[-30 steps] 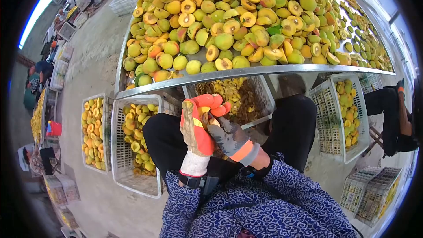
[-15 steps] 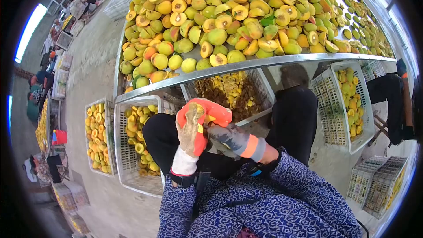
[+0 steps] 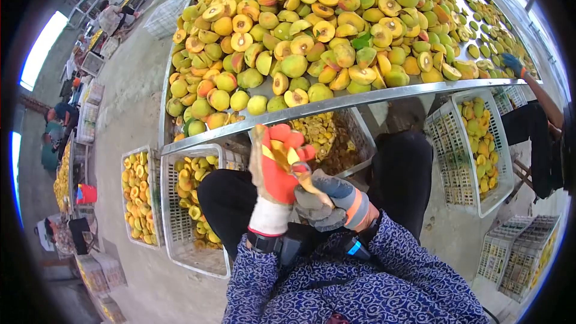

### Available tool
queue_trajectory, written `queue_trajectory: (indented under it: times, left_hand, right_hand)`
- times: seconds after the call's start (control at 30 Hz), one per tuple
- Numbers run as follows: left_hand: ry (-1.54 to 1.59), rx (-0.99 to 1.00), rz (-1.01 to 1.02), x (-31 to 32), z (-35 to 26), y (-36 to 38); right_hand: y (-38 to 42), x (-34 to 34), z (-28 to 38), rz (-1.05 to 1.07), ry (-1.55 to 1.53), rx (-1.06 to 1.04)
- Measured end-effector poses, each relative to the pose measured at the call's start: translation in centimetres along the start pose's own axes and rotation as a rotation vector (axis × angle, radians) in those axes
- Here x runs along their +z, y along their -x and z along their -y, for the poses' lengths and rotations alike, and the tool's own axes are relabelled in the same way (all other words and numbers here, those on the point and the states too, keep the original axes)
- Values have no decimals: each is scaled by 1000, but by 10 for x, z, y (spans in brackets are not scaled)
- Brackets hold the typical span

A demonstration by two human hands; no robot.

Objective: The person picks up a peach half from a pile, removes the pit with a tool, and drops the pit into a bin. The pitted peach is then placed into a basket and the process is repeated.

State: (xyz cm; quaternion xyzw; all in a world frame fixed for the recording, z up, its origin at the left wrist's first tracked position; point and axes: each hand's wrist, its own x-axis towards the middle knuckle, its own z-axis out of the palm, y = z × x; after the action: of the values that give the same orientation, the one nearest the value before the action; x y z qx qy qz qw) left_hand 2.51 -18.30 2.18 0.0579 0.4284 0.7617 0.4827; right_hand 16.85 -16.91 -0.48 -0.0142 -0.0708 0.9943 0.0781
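Observation:
My left hand [image 3: 273, 183], in a red-and-cream work glove, is raised above my lap with its fingers curled around a yellow peach half [image 3: 281, 155]. My right hand [image 3: 336, 201], gloved in grey with an orange band, is closed on a small pitting tool [image 3: 317, 188] with a tan handle and a curved metal end. That metal end is against or very close to the peach half; exact contact cannot be made out. Behind both hands, under the table, a crate [image 3: 360, 129] holds yellow pieces and brown pits.
A metal-edged table [image 3: 312, 106] ahead is heaped with halved peaches [image 3: 294, 66]. Crates of peach halves stand left [image 3: 171, 222] and right [image 3: 447, 162]. At the right table edge is a co-worker's gloved hand [image 3: 513, 65]. Other people sit far left.
My left hand has turned and its fingers have come up, so the peach half now shows. My right hand has moved slightly down and right, bringing the tool into view. A co-worker's hand has appeared at right.

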Motion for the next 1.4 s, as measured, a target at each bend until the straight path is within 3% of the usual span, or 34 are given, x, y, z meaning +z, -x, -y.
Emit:
queue_trajectory:
  times: [0.03, 0.07, 0.13, 0.17, 0.2, 0.27, 0.43, 0.47, 0.5, 0.53, 0.63, 0.73, 0.87, 0.9, 0.93, 1.03, 1.13, 1.2, 1.27, 1.33, 1.4]
  left_hand:
    - [25, 13, -1, -4, -13, -7]
    - [50, 26, -3, -11, -28, -14]
    - [-227, 410, -16, -32, -81, -14]
    - [-593, 516, -100, -50, -110, -12]
    - [-961, 618, -182, -68, -139, -10]
    - [-1853, 739, -299, -105, -185, -12]
    - [-1488, 700, -1, -45, -135, -51]
    - [-1553, 771, 74, -37, -113, -78]
    - [-1621, 618, 104, -12, -95, -92]
    - [-1748, 651, 97, -1, -72, -115]
    - [-2055, 392, 37, 37, -28, -155]
    - [-2031, 273, 44, 36, -19, -182]
    - [-1735, 469, 63, -3, -17, -216]
    - [-1217, 159, 124, 2, -30, -205]
    - [-948, 138, 146, 7, -40, -182]
    - [-745, 161, 323, 4, -54, -118]
    - [-691, 292, 585, -2, -37, -46]
    - [-705, 221, 676, -9, -23, -20]
    - [-810, 222, 685, -10, -20, -2]
    - [-618, 216, 678, -22, -12, 1]
    - [-152, 152, 482, -24, 4, 7]
  right_hand:
    - [-4, 5, -3, -88, -136, -109]
    - [-3, -9, 2, 35, -347, -45]
    - [-12, -34, 11, 119, -501, -130]
    - [-16, -41, 13, 29, -574, -189]
    - [-20, -50, 13, -195, -607, -260]
    - [-24, -59, 6, -365, -548, -325]
    - [-27, -45, -1, -516, -366, -205]
    - [-28, -42, 0, -563, -371, -200]
    - [-28, -40, -1, -601, -364, -230]
    - [-28, -42, -1, -611, -349, -247]
    - [-24, -49, 1, -603, -316, -285]
    - [-18, -53, 5, -600, -216, -348]
    - [-14, -41, 11, -594, -132, -376]
    - [-13, -39, 13, -574, -135, -380]
    - [-12, -38, 13, -557, -144, -385]
    - [-12, -38, 23, -671, 51, -521]
    - [-11, -27, 30, -645, 60, -486]
    - [-12, -24, 27, -614, 72, -468]
    - [-11, -22, 20, -579, 153, -503]
    - [-6, -25, 18, -515, 245, -535]
    - [-7, -23, 18, -484, 387, -593]
